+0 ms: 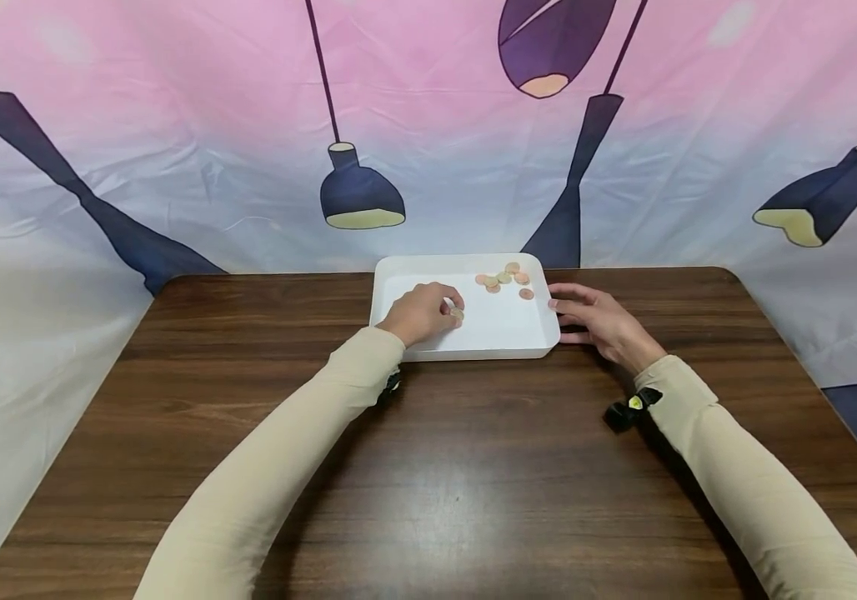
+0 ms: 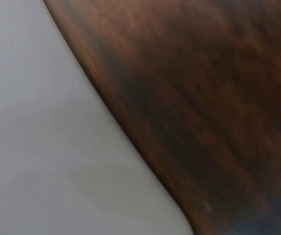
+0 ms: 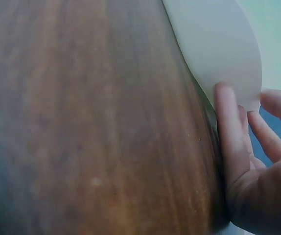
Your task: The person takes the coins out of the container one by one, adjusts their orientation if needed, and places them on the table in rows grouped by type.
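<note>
A white rectangular tray (image 1: 503, 333) sits at the far edge of the table. Inside it, toward the back right, lie several copper- and gold-coloured coins (image 1: 503, 278). My left hand (image 1: 423, 312) reaches over the tray's left half and pinches a pale gold coin (image 1: 457, 314) between thumb and fingertips, low over the tray floor. Against the tray's right wall is my right hand (image 1: 603, 323), its fingers extended and spread, fingertips touching the wall and rim. In the right wrist view those fingers (image 3: 230, 129) lie along the outside of the wall. The left wrist view shows mostly the tray's outer wall (image 2: 57, 132).
The dark wood table (image 1: 443, 475) stretches in front of the tray and to both sides. Right behind it hangs a pastel cloth backdrop (image 1: 248, 167) printed with dark lamps. Each wrist wears a black strap, the right one (image 1: 633, 408) plainly visible.
</note>
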Motion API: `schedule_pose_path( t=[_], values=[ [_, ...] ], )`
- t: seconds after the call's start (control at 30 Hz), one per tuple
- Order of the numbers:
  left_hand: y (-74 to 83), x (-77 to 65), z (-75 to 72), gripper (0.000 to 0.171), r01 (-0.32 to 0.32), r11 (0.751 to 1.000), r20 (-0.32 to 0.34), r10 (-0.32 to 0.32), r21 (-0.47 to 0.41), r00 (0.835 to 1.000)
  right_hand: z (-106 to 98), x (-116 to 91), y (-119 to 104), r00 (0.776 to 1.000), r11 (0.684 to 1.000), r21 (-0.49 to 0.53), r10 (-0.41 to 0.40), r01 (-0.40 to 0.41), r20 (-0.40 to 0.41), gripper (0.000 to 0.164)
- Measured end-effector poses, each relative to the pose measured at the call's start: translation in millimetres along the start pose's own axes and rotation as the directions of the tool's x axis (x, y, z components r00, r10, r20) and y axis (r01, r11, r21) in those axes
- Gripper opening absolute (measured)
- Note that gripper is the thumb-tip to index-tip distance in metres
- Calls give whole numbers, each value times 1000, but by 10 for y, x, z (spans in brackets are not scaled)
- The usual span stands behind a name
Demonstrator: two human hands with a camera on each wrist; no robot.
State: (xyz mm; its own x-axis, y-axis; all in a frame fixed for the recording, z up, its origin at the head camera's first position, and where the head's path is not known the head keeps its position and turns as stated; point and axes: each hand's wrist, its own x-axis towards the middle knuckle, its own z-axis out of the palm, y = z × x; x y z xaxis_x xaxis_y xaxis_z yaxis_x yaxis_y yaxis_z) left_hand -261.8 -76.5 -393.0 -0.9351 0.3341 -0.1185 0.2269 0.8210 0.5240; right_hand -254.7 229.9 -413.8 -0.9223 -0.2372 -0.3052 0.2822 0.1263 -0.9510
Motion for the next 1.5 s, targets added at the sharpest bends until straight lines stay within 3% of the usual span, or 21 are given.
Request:
schedule_pose_path(
  t=[0.47,0.67,0.87,1.07,1.3,1.5],
  values=[
    [-44,-21,-156,13,-13,1000,13,13,29,1000,-24,19,-66,1000,999,49,3,-3,1,58],
    [-64,-139,-296,17,-87,996,-17,88,15,996,-30,24,-88,1000,1000,19,-2,2,12,60],
    [-95,-378,-368,23,-146,988,-64,143,-44,988,-54,-10,-48,1000,1000,10,1,-1,1,59],
    [-216,-726,-392,22,-164,982,-131,151,-96,980,12,-33,24,1000,1000,0,17,-17,6,61],
    [-378,-1108,-433,16,-180,980,-174,162,-88,971,75,-74,35,1000,1000,-1,14,-14,-8,63],
    [-552,-1313,-502,13,-188,980,-193,173,-60,966,51,-55,5,1000,1000,-3,4,-4,-13,62]
  ],
)
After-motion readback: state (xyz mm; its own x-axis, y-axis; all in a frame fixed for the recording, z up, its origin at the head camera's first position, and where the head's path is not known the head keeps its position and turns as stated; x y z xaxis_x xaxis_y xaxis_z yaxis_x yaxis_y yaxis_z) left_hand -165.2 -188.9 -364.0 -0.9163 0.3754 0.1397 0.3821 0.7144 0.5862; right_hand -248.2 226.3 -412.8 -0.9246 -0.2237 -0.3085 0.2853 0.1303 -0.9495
